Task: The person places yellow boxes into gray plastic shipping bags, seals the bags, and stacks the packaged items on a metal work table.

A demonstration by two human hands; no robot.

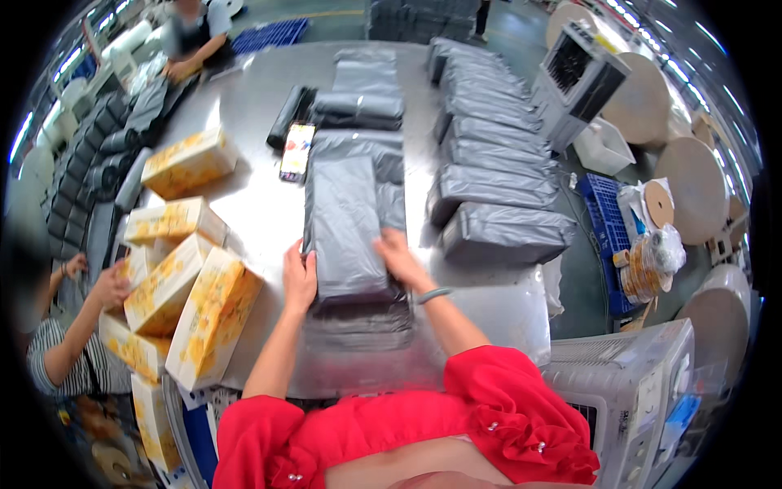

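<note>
A flat bundle of grey plastic bags [346,220] lies on the metal table in front of me. My left hand [300,277] holds its left edge near the front corner, thumb against the side. On the right edge, the bent fingers of my right hand [399,259] grip the plastic where a fold runs along the bundle. Beneath its near end shows a stack of darker grey plastic [358,326], blurred at the front. Just beyond the bundle's far left corner rests a phone [297,152] with a lit screen, beside a dark rolled bag [285,118].
Grey plastic-wrapped packages [497,179] form a row at the right. Yellow-and-white boxes [213,318] pile up at the left, where a co-worker's hand [112,285] touches one. More grey bags [371,81] lie farther back. Beyond the table's right edge stands an air cooler [574,77].
</note>
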